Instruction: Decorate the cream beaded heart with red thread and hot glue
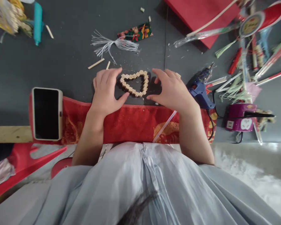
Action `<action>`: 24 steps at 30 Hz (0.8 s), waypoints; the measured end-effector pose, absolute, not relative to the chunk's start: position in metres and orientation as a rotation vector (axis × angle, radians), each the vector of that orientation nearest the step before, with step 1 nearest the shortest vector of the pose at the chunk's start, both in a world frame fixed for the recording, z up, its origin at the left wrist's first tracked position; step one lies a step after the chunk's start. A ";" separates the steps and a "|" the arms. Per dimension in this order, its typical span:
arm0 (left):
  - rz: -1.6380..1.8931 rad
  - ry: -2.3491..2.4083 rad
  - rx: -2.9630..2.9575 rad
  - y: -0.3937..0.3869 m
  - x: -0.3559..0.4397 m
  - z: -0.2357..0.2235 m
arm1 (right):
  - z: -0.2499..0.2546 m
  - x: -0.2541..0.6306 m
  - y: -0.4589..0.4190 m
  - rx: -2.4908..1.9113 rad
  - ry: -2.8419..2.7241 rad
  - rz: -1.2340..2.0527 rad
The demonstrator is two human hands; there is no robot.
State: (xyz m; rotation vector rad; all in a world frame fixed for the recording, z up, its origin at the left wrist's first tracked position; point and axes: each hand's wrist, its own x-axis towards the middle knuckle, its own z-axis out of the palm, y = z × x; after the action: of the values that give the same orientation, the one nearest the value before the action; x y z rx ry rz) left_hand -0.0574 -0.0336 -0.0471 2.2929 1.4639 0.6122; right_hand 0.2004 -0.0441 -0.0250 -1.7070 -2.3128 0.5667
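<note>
A heart-shaped ring of small pale beads or straw pieces (145,82) lies on the dark table between my hands. My left hand (107,87) is at its left side, thumb and fingers apart, with nothing in the grasp. On the other side my right hand (170,87) rests with its thumb and fingers spread toward the ring, also holding nothing. A small gap shows between the ring and each hand. Beyond it lie a bundle of white threads (126,44) and a floral fabric piece (140,32). Two short pale sticks (96,63) are near my left fingertips.
A blue glue gun (199,90) lies right of my right hand, its cord near a purple power adapter (241,117). A phone (47,114) is at left on a red cloth (135,123). Back right hold a red box (201,15) and a ribbon spool (252,24).
</note>
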 end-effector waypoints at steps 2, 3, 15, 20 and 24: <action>0.563 1.489 2.270 -0.033 -0.058 -0.049 | -0.030 0.200 -0.037 -1.695 -2.340 0.570; 0.544 1.491 2.264 -0.033 -0.058 -0.050 | -0.031 0.198 -0.034 -1.683 -2.351 0.575; 0.557 1.469 2.273 -0.029 -0.063 -0.056 | -0.030 0.187 -0.033 -1.633 -2.314 0.543; 0.647 1.445 2.308 -0.028 -0.065 -0.058 | -0.023 0.197 -0.043 -1.669 -2.267 0.465; 0.638 1.435 2.294 -0.028 -0.066 -0.056 | -0.016 0.204 -0.048 -1.679 -2.262 0.520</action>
State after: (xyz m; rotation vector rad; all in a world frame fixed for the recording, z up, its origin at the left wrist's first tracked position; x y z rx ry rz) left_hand -0.0656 -0.0281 -0.0556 2.2942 1.4348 0.6379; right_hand 0.2042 -0.0481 -0.0163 -1.6787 -2.2621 0.5196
